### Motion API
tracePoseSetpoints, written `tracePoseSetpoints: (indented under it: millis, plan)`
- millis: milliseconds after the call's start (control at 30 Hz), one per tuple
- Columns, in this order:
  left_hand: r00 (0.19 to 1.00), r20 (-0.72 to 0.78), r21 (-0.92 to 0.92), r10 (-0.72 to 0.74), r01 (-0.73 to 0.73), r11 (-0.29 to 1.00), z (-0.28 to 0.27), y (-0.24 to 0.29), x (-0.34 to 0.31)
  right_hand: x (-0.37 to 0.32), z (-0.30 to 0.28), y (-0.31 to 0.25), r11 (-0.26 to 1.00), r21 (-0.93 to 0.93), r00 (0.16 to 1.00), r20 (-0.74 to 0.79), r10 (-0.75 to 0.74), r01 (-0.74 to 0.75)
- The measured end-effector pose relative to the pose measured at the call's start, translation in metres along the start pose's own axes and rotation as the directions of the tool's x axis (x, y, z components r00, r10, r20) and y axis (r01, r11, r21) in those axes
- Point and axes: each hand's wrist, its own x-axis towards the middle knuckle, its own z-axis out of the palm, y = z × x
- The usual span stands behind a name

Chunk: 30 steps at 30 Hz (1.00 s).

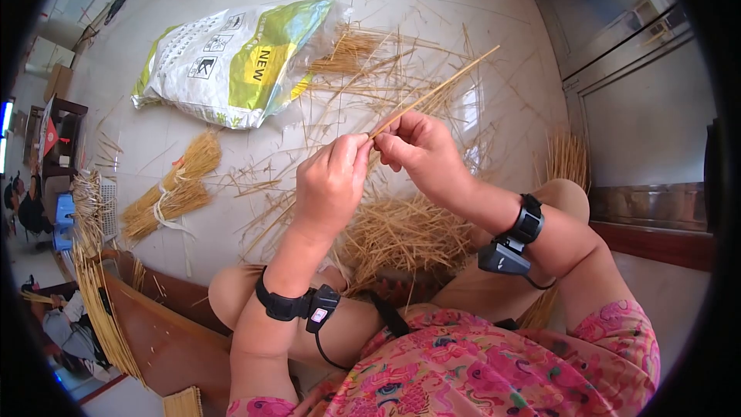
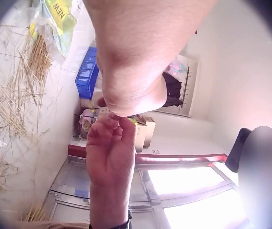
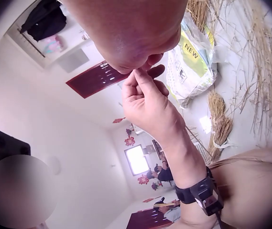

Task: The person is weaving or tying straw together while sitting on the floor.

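A long, thin straw stalk [image 1: 455, 79] slants up and away to the right from between both hands in the head view. Fingers and thumb of the left hand [image 1: 332, 177] pinch its near end. Right beside them, the right hand [image 1: 421, 147] pinches the same stalk with thumb and forefinger, its other fingers curled. The fingertips of the two hands meet closely. In the left wrist view the right hand [image 2: 110, 157] faces the camera, and the stalk is hidden there. The right wrist view shows the left hand [image 3: 150, 102] with thumb and fingers together.
Below the hands lies a heap of loose straw [image 1: 413, 235] between the person's legs. A tied straw bundle [image 1: 174, 189] lies to the left. A white and green bag [image 1: 224, 69] with straw at its mouth lies ahead. More stalks [image 1: 567, 158] stand near the metal door [image 1: 648, 116] at right.
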Motion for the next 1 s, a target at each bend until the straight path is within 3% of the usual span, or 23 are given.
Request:
tracePoseSetpoints:
  millis: [467,667,833,1000]
  plan:
    - [0.998,0.05,-0.009,-0.034,0.034,0.999,-0.003,-0.002,-0.003,-0.001,-0.003,-0.009,0.998,0.038,0.998,-0.041,-0.051,0.052]
    - [1.0,-0.024,0.037,-0.004,0.005,0.999,-0.005,-0.004,-0.005,0.002,-0.017,-0.026,0.973,0.128,0.975,-0.141,-0.172,0.19]
    - [0.999,-0.044,0.067,-0.004,0.006,0.998,-0.007,-0.006,-0.005,0.012,-0.04,-0.052,0.926,0.143,0.9,-0.327,-0.289,0.349]
    - [0.997,-0.066,0.077,0.032,-0.027,0.997,-0.005,-0.004,-0.005,0.012,-0.049,-0.057,0.909,0.175,0.903,-0.284,-0.322,0.379]
